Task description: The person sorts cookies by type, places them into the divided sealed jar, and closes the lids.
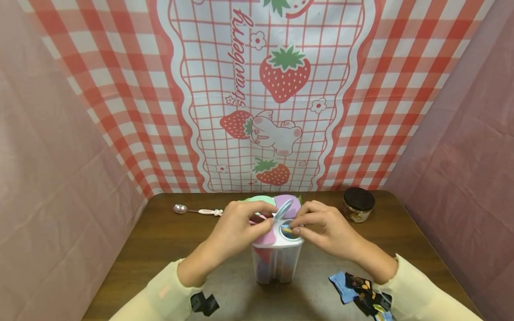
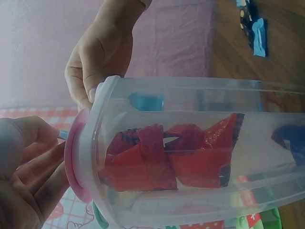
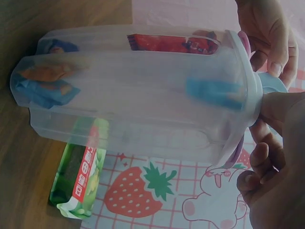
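On the head view, I see the left hand [image 1: 240, 225] pinching the one blue lid [image 1: 283, 209], tilted open. The right hand [image 1: 327, 225], its fingers narrow, pinches one blue packet [image 1: 287, 230] in the opening of the box [image 1: 278, 267]. One jar [image 1: 358, 205] and one spoon [image 1: 198, 211] flank it. The left wrist view shows me two red packets [image 2: 138, 162] under one pink lid [image 2: 76, 157]. On the right wrist view, the blue packet hangs inside, just below the right fingertips; one green carton [image 3: 71, 176] is beyond, and through the cloudy wall I count perhaps three wrappers [image 3: 47, 90] at the bottom.
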### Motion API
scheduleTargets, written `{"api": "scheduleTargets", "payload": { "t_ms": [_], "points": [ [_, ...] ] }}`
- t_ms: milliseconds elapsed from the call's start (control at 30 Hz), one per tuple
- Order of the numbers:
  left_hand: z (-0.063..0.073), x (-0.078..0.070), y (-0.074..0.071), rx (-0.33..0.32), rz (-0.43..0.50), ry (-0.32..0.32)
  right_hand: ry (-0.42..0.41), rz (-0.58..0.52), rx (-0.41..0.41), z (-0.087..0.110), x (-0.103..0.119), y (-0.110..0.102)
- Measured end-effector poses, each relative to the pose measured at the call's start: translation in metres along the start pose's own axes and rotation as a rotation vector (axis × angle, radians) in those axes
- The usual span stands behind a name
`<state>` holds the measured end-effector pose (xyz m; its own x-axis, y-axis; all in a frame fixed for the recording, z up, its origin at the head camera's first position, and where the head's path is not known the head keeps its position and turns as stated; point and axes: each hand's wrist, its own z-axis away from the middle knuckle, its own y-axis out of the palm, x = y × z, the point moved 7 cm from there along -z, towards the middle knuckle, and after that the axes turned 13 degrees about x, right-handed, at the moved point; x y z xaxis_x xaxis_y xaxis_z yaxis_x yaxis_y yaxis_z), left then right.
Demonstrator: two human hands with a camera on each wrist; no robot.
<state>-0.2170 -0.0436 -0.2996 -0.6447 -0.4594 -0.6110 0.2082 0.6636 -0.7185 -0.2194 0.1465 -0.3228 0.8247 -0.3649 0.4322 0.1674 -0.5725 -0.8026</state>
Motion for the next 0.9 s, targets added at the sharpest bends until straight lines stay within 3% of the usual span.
{"api": "scheduleTargets", "payload": {
  "t_ms": [267,500,700,900],
  "points": [
    [0.0,-0.001,0.0,-0.003,0.004,0.0,-0.003,0.046,0.04,0.001,-0.002,0.005],
    [0.0,0.0,0.001,-0.006,0.006,-0.004,0.018,-0.088,0.049,0.009,-0.007,0.0],
    [0.0,0.0,0.001,-0.008,0.011,-0.006,0.1,-0.14,0.086,0.029,-0.025,-0.007],
    [0.001,0.001,0.001,-0.01,0.023,-0.003,0.148,-0.08,0.068,0.063,-0.045,-0.012]
  ]
}}
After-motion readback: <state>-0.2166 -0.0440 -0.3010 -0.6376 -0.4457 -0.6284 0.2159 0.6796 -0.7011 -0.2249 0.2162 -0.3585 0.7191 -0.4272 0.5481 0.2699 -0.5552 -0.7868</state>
